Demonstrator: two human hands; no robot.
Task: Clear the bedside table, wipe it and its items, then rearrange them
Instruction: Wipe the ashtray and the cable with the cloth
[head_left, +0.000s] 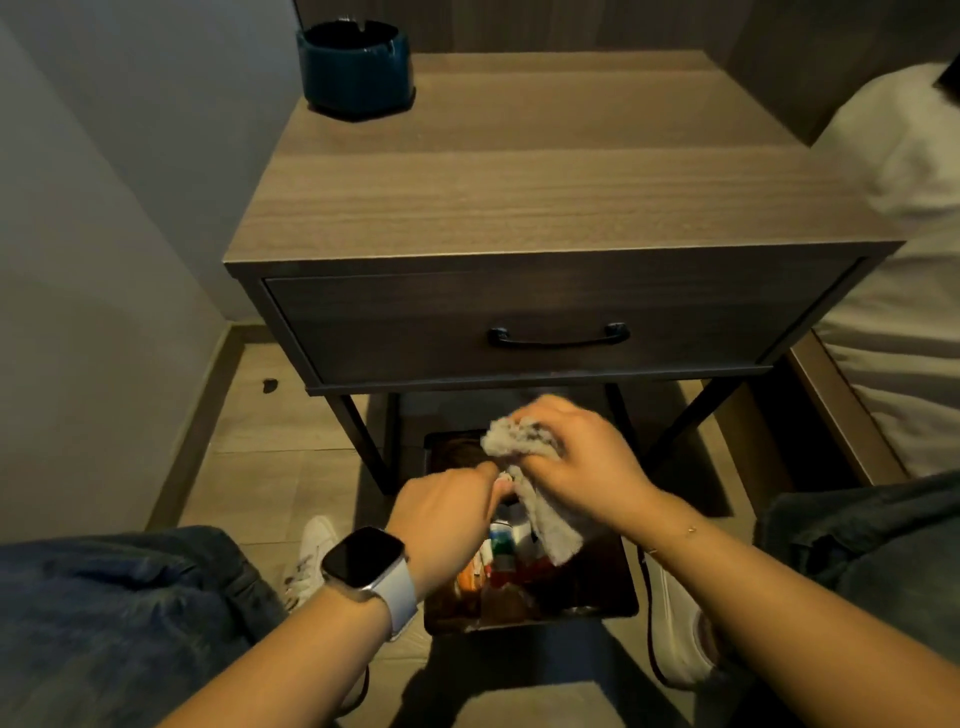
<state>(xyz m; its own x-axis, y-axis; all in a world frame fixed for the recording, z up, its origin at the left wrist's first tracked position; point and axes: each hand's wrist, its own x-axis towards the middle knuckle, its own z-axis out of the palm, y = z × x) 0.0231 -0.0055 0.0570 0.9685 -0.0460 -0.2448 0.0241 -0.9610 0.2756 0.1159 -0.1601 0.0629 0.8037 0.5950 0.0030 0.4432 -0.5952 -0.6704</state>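
One table stands in view, with one drawer bearing one dark handle. One dark blue ashtray sits on the table's top, at its far left corner. Two hands show: the left hand and the right hand. One grey cloth is bunched in the right hand. One watch is on the left wrist. One dark tray lies on the floor below; the small items in it are too blurred to count. Two pale shoes appear, and one white pillow.
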